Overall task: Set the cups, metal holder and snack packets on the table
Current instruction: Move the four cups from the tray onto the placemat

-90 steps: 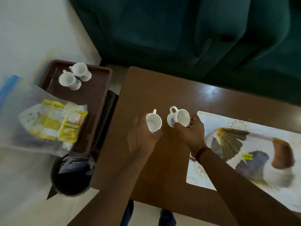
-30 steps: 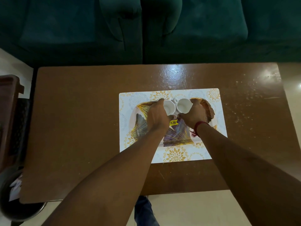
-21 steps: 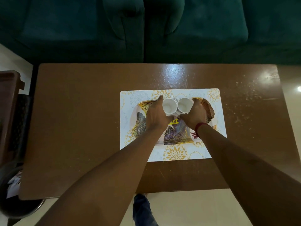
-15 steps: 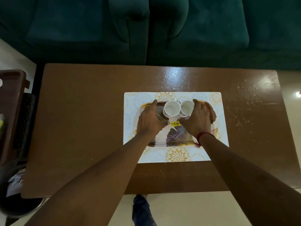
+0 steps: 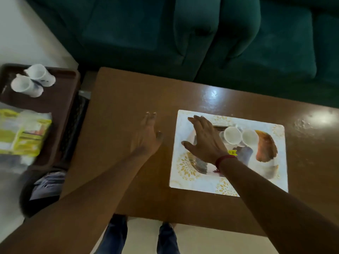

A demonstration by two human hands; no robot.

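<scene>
Two white cups (image 5: 233, 135) (image 5: 249, 137) stand side by side on a patterned white tray (image 5: 185, 173) on the brown table (image 5: 119, 99). My right hand (image 5: 203, 140) hovers open just left of them, holding nothing. My left hand (image 5: 146, 136) is open over the bare table, further left. Two more white cups (image 5: 39, 74) (image 5: 23, 85) sit on a dark brown tray (image 5: 55, 99) left of the table. Yellow snack packets (image 5: 23, 134) in a clear bag lie on that tray. No metal holder is visible.
A dark green sofa (image 5: 201, 33) runs along the table's far side. A dark bin (image 5: 36, 195) stands on the floor under the side tray. My feet (image 5: 165, 239) are at the table's near edge.
Both hands have let go of the two cups, which now stand on the patterned tray. The hands have moved left, and the view has swung left to show the side tray again.
</scene>
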